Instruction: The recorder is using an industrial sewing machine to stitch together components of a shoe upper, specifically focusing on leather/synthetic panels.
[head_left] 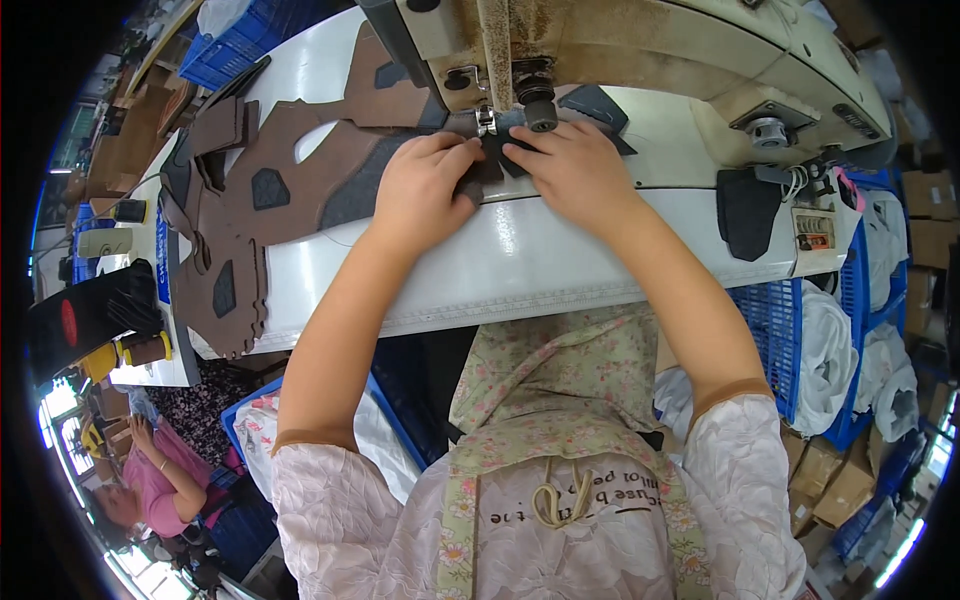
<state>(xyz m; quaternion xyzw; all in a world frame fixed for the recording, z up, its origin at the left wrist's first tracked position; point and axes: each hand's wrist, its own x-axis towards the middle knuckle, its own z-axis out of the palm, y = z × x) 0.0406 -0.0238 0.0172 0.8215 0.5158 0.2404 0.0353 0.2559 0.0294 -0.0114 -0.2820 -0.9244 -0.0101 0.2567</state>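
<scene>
Both my hands work at the needle area of a sewing machine. My left hand is closed, fingers curled, on the edge of a brown leather piece with dark grey patches, which spreads left across the table. A metal presser foot sits just beyond my fingertips. My right hand grips a dark grey piece with its fingers bent over it, right of the foot. Another part of dark material shows behind that hand. My right thumb and the needle point are hidden.
A dark cut piece lies at the table's right end. Folded brown pieces are stacked at the left. Blue crates stand to the right, one holding white bundles. Another person in pink sits at the lower left.
</scene>
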